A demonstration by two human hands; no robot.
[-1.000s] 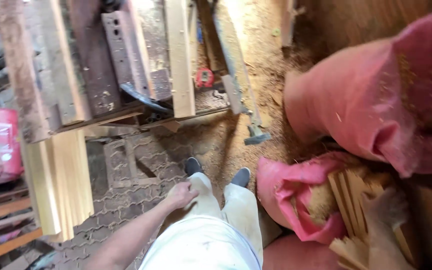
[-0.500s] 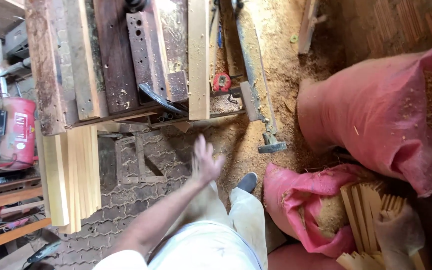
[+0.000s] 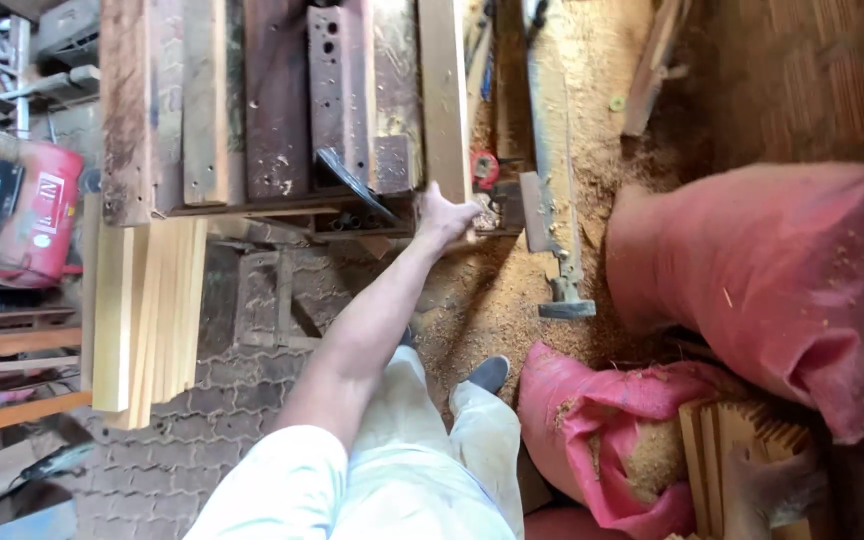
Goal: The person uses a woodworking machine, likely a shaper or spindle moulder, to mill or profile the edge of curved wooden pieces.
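My left hand (image 3: 445, 215) reaches forward to the workbench (image 3: 132, 120) and closes on the near end of a pale wooden plank (image 3: 442, 90) lying along the bench top. Dark, worn boards (image 3: 277, 100) and a drilled metal piece (image 3: 332, 80) lie beside that plank. At the bottom right, my dusty right hand (image 3: 767, 490) grips a bundle of thin wooden slats (image 3: 727, 450) that stands in an open pink sack (image 3: 592, 450). My legs in pale trousers and a dark shoe (image 3: 489, 372) show below the bench.
A red air compressor (image 3: 37, 215) sits at the left. Pale boards (image 3: 147, 310) lean under the bench edge. A large full pink sack (image 3: 782, 270) fills the right. Sawdust (image 3: 502, 300) covers the floor, and a long metal clamp (image 3: 552, 170) lies in it.
My left hand rose from my thigh, moved forward with open fingers, and now holds the plank's end on the bench. The view has shifted closer to the bench.
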